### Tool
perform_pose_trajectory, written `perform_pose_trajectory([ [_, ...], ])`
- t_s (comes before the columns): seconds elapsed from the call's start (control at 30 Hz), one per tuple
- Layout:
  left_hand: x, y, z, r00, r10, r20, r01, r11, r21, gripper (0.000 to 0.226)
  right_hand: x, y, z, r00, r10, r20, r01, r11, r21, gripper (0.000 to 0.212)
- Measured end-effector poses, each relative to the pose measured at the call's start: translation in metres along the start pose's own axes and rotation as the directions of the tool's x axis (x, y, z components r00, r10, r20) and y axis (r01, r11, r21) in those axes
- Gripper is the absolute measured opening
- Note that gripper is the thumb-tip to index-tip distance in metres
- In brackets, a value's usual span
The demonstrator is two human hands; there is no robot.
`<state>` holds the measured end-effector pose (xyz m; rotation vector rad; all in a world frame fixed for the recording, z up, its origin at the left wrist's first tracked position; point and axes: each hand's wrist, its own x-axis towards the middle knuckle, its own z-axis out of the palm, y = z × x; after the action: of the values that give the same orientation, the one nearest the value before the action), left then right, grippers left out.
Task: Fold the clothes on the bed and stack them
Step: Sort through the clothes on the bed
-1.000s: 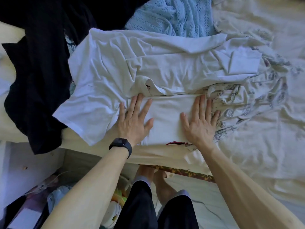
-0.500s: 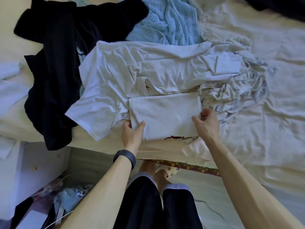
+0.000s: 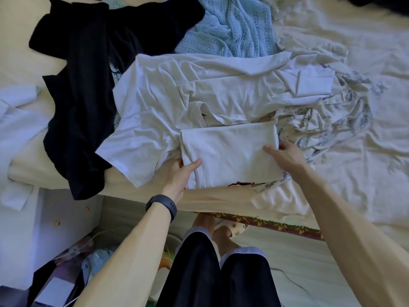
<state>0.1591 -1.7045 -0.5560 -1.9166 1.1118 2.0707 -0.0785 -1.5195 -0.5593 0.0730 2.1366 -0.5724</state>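
Observation:
A folded white garment (image 3: pixel 230 151) lies as a neat rectangle near the bed's front edge. My left hand (image 3: pixel 180 173) grips its left edge, thumb on top and fingers underneath. My right hand (image 3: pixel 285 156) holds its right edge the same way. Behind it an unfolded white T-shirt (image 3: pixel 177 96) lies spread and creased. A black garment (image 3: pixel 88 85) sprawls at the left, a light blue knit (image 3: pixel 228 27) lies at the back, and a patterned white garment (image 3: pixel 336 120) is bunched at the right.
The cream bed sheet (image 3: pixel 354 173) spreads wrinkled to the right. Pale cloth (image 3: pixel 15 129) lies at the far left. Below the bed edge are my legs in dark shorts (image 3: pixel 212 273), sandalled feet, and clutter with cables on the floor (image 3: pixel 73 262) at lower left.
My hands went from pressing flat on the folded white garment to gripping its left and right edges. The view has tilted, showing more of the bed's far side.

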Motion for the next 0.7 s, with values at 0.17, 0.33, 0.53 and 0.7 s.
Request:
perform_pose_trajectory([
  [0.17,-0.004,0.009,-0.002,0.993,0.044,0.109,-0.041,0.999,-0.031,0.064,-0.006,0.004,-0.004,0.998,-0.057,-0.019,0.057,0.998,-0.021,0.031],
  [0.33,-0.014,0.015,0.004,0.984,0.096,0.151,-0.091,0.995,-0.04,0.057,-0.02,0.009,-0.006,0.986,-0.145,-0.087,0.143,0.989,-0.029,0.027],
  [0.53,-0.025,0.027,0.001,0.961,0.12,0.248,-0.116,0.993,-0.028,0.062,-0.036,0.025,-0.018,0.985,-0.122,-0.126,0.15,0.957,0.248,0.012],
  [0.7,-0.042,0.048,0.003,0.956,0.125,0.267,-0.132,0.991,0.01,0.075,-0.052,0.036,-0.037,0.997,-0.05,0.059,0.007,0.817,0.576,0.024],
])
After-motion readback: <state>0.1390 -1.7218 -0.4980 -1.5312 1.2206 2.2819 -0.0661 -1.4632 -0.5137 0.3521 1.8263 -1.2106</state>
